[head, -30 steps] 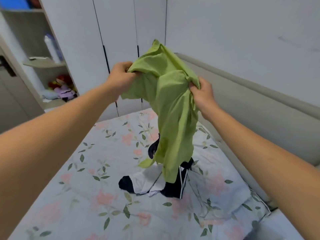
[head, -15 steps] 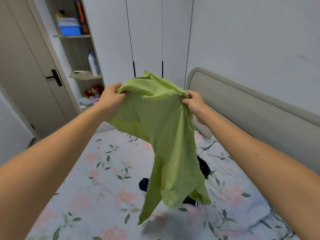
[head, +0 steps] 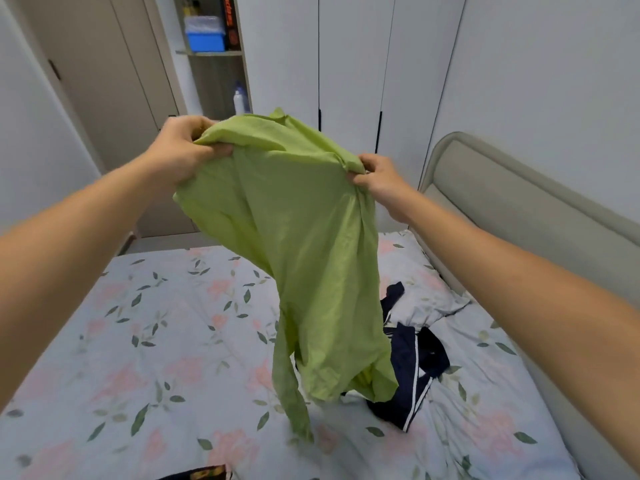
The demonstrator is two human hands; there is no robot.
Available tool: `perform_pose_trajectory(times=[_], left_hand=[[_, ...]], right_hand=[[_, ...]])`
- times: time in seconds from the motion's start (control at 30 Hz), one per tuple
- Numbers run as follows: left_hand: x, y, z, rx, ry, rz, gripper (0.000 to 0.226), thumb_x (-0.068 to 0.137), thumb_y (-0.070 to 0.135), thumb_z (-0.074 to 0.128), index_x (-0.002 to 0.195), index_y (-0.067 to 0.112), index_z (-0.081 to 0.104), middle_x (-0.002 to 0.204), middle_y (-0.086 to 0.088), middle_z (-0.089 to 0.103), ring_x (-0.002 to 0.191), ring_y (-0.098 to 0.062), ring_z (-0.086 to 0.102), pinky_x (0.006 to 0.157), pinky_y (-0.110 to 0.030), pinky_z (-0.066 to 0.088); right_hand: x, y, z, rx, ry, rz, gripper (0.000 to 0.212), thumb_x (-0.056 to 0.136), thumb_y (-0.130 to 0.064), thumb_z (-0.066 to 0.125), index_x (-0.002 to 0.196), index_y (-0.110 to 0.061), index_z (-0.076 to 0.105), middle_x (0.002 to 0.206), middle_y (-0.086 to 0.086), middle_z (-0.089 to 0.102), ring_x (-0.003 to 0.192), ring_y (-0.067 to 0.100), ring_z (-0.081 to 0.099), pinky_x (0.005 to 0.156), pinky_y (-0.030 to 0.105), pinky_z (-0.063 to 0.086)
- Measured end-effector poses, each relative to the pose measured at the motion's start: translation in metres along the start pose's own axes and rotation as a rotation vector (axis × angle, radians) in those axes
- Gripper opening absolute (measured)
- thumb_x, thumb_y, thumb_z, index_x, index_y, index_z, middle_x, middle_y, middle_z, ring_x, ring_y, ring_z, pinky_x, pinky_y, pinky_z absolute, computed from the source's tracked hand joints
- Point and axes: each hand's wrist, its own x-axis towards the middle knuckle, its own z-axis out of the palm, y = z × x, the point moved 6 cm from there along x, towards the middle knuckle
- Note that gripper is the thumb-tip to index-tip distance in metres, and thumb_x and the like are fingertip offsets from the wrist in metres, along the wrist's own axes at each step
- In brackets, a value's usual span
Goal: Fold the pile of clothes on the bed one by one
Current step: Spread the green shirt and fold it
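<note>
A green shirt (head: pixel 304 258) is held up above the bed (head: pixel 166 334) and the dark clothes (head: pixel 412 368), pinched at its top by the fingers of the left hand (head: pixel 180 150) and right hand (head: pixel 377 178).

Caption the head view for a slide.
Both hands, left and right, hold a green shirt above the bed.

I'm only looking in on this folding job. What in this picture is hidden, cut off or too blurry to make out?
All from the head view:
- Dark navy clothes on the bed: partly hidden behind the hanging green garment, so their kind and number are unclear.
- Green garment's trailing end: motion-blurred.
- Dark patterned item: cut off by the bottom edge.
- Left hand and right hand: fingertips buried in the cloth.
- Book on the shelf: title unreadable.
</note>
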Motion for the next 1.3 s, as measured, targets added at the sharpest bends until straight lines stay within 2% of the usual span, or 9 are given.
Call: perform_pose_trajectory(times=[0.17,0.33,0.47,0.53,0.73,0.87,1.03,1.2,1.3], left_hand=[[0.022,0.015,-0.043,0.054,0.119,0.061,0.029,0.086,0.026,0.084,0.110,0.013,0.073,0.093,0.004,0.070,0.081,-0.009,0.065,0.073,-0.026,0.056],[0.033,0.046,-0.076,0.059,0.193,0.194,0.021,0.077,0.033,0.088,0.087,0.032,0.070,0.085,0.010,0.067,0.075,-0.001,0.061,0.069,-0.022,0.055],[0.023,0.050,-0.066,0.058,0.146,0.275,0.022,0.078,0.035,0.089,0.091,0.032,0.071,0.090,0.007,0.068,0.080,-0.003,0.062,0.072,-0.020,0.053],[0.010,0.041,-0.049,0.054,0.104,0.304,0.026,0.080,0.027,0.088,0.100,0.019,0.074,0.096,0.000,0.071,0.083,-0.005,0.063,0.075,-0.023,0.056],[-0.070,-0.055,0.061,-0.005,-0.196,0.195,0.017,0.082,0.008,0.085,0.094,0.012,0.073,0.088,-0.014,0.072,0.079,-0.013,0.061,0.071,-0.034,0.051],[-0.154,-0.161,0.156,-0.001,-0.379,0.002,0.023,0.079,-0.001,0.076,0.085,0.020,0.068,0.079,-0.002,0.069,0.072,-0.008,0.059,0.065,-0.034,0.047],[-0.269,-0.275,0.263,-0.037,-0.546,-0.197,0.025,0.078,-0.007,0.075,0.085,0.016,0.068,0.080,-0.001,0.067,0.076,-0.015,0.062,0.065,-0.037,0.046],[-0.358,-0.361,0.345,-0.112,-0.658,-0.371,0.028,0.080,-0.005,0.075,0.085,0.022,0.069,0.080,0.006,0.069,0.077,-0.019,0.064,0.064,-0.035,0.048],[-0.396,-0.396,0.383,-0.138,-0.716,-0.419,0.024,0.080,-0.003,0.077,0.090,0.019,0.073,0.084,0.004,0.072,0.082,-0.022,0.066,0.069,-0.038,0.050]], right_hand=[[0.034,-0.034,0.013,-0.031,0.018,-0.095,0.022,0.097,-0.006,0.066,0.085,-0.024,0.063,0.087,0.000,0.060,0.077,0.012,0.056,0.065,0.017,0.047],[0.054,-0.056,0.021,-0.019,0.064,-0.126,0.016,0.094,-0.004,0.067,0.088,-0.018,0.061,0.088,0.001,0.057,0.075,0.012,0.054,0.065,0.019,0.048],[0.048,-0.044,0.027,-0.022,0.067,-0.104,0.027,0.092,0.000,0.067,0.081,-0.023,0.059,0.084,-0.001,0.057,0.073,0.010,0.054,0.062,0.016,0.047],[0.036,-0.023,0.033,-0.038,0.048,-0.061,0.030,0.090,0.006,0.065,0.080,-0.022,0.058,0.080,-0.001,0.056,0.068,0.004,0.054,0.060,0.014,0.045],[-0.022,0.116,0.064,-0.218,-0.072,0.132,0.019,0.083,0.012,0.066,0.086,-0.006,0.062,0.082,0.007,0.062,0.079,0.018,0.057,0.076,0.035,0.050],[-0.098,0.249,0.098,-0.425,-0.189,0.289,0.014,0.080,0.009,0.071,0.083,-0.001,0.060,0.087,0.015,0.067,0.089,0.032,0.064,0.079,0.044,0.052],[-0.219,0.393,0.142,-0.466,-0.357,0.488,0.010,0.082,-0.001,0.074,0.082,-0.004,0.065,0.083,0.011,0.068,0.080,0.029,0.062,0.069,0.039,0.049],[-0.319,0.482,0.182,-0.466,-0.562,0.614,0.011,0.087,-0.009,0.075,0.082,-0.007,0.065,0.084,0.004,0.064,0.078,0.020,0.056,0.062,0.018,0.038],[-0.363,0.523,0.199,-0.486,-0.679,0.676,0.020,0.086,-0.010,0.074,0.081,-0.015,0.055,0.088,0.005,0.060,0.087,0.027,0.055,0.071,0.031,0.042]])
